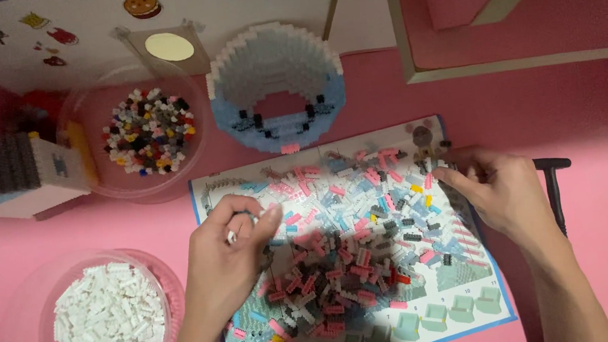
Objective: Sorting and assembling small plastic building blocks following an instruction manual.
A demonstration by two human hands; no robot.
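Observation:
A heap of small building bricks [355,240] in pink, light blue, grey and black lies spread over an instruction sheet [473,303] on a pink table. My left hand [227,256] hovers at the heap's left side, fingers curled around a few small pale bricks. My right hand [495,190] rests at the heap's upper right edge, its fingertips pinching at bricks there. A half-built round model [277,84] of white and blue bricks, hollow inside, stands beyond the sheet.
A clear bowl of mixed coloured bricks [148,137] sits at the upper left, a clear bowl of white bricks [110,320] at the lower left. A white and grey brick block [22,172] stands at the far left. A black tool [552,184] lies right of my right hand.

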